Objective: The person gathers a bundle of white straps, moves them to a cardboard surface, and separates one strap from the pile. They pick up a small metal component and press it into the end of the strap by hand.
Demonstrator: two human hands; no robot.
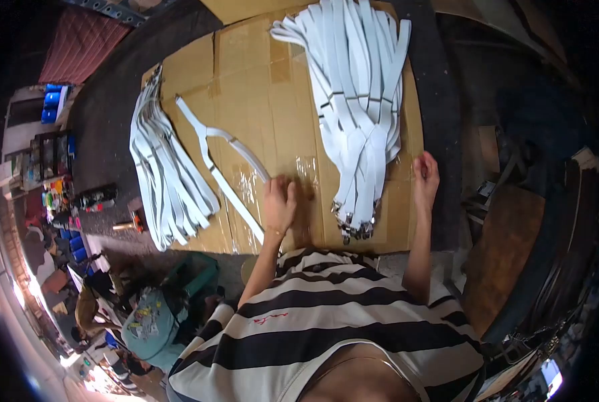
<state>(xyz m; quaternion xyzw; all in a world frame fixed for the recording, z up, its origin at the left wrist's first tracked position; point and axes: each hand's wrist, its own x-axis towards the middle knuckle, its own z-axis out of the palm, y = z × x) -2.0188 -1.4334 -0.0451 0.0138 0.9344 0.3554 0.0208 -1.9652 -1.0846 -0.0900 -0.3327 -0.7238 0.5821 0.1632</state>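
Observation:
A single pair of white Y-shaped suspenders [202,130] lies spread on a cardboard sheet [246,60]. One strap of it runs to my left hand [280,201], whose fingers are curled closed over the strap's end. By the cardboard's right edge is my right hand [426,181], its fingers bent together; whatever they hold, if anything, is hidden. Between my hands and farther up lies a thick bundle of white suspenders [360,100], with metal clips [354,224] gathered at its near end. A smaller pile of white suspenders [162,167] rests on the left side.
The cardboard covers part of a dark table [440,100]. Left of it lies an orange-and-black tool [137,221]. A teal bag-like bundle [153,325] and a green stool [199,271] stand below on the left. A brown board [504,258] is at the right.

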